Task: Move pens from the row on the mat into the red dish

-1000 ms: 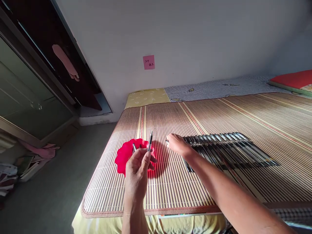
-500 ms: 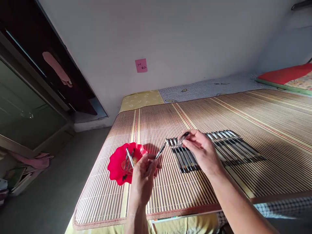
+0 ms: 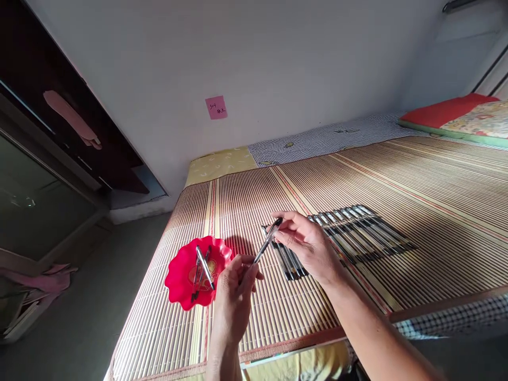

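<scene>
A pen slants upward between my hands, its lower end pinched in my left hand. My right hand grips a clear pen cap with a black clip, which sits over the pen's upper end. Just left of my left hand, a red scalloped dish holds a few pens, lying crossed. Beneath and beyond my right hand, several black capped pens lie side by side in a row. My right hand hides part of that row.
A striped bamboo mat covers the bed. Folded red and floral bedding rests at the far right. On the wall is a pink note. The mat's left edge drops to a grey floor.
My right hand has moved left and brought the cap onto the upper end of the pen in my left hand. They were apart before. The view has shifted slightly right.
</scene>
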Demonstrator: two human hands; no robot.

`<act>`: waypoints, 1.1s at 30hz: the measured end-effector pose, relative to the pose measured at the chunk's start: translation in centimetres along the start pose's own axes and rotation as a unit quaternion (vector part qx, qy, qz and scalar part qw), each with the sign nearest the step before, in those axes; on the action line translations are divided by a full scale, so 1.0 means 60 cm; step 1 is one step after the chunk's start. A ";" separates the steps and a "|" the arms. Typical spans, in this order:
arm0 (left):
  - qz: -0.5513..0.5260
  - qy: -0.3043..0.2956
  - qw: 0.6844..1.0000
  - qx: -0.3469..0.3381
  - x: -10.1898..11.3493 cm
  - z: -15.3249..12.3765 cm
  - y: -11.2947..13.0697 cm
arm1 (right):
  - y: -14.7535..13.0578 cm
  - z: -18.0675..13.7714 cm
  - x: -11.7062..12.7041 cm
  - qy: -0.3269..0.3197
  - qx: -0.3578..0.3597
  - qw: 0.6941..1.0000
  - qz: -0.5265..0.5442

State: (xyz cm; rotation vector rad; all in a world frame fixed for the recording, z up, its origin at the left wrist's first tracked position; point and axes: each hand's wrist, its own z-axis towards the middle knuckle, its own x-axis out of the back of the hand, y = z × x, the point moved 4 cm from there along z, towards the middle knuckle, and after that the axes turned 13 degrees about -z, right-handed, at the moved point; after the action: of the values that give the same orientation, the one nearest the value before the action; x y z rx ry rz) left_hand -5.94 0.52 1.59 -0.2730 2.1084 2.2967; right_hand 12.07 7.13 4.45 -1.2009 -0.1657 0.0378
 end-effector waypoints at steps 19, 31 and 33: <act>-0.014 0.058 0.998 -0.018 -0.016 -0.021 -0.010 | 0.004 -0.014 -0.034 -0.055 0.024 0.998 -0.020; 0.224 0.191 0.954 -0.054 0.083 0.002 -0.005 | 0.021 0.002 0.012 -0.026 0.013 0.998 -0.048; 0.307 0.246 0.917 -0.072 0.122 0.009 -0.006 | 0.024 0.009 0.041 0.014 0.012 0.997 -0.072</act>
State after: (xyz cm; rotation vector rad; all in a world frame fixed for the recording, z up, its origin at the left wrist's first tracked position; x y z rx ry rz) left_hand -13.15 0.30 0.30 -0.2300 2.5448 3.0082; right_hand 14.52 8.44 3.57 -1.1622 -0.2269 -0.1020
